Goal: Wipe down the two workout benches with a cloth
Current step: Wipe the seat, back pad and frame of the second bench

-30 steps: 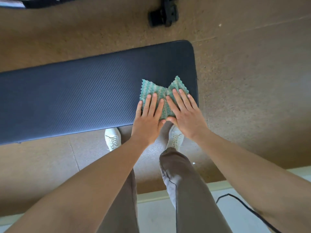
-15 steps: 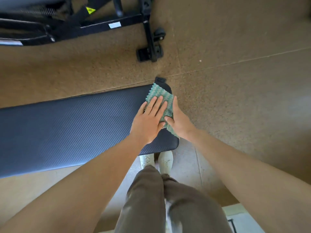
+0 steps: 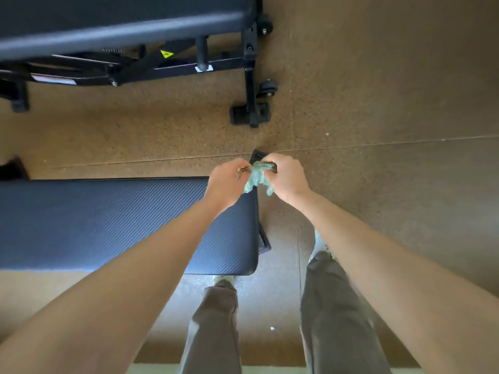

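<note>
- Two hands gripped one green cloth: the left hand pinched its left edge, and the right hand was closed around its right portion.
- The cloth was bunched and lifted clear, hanging between the hands above the right end of the near bench. It did not lie flat on the pad.
- The near bench's long axis ran left to right across the view. Its padded top extended left of the hands; its right end sat directly below the left hand.
- The far bench stood well apart, beyond the hands at the top of the view, with its long axis also running left to right. Its black frame and a caster wheel stood on the brown floor between the two benches.
- Judgement: the cloth was being regathered or refolded; which fold was intended could not be determined, since the fabric was blurred.
- Judgement: the far bench lay forward and to the left of the cloth. The left hand was slightly nearer its pad, so the coming move would call for a forward reach or a step across the gap.
- Both legs stood at the near bench's right end.
</note>
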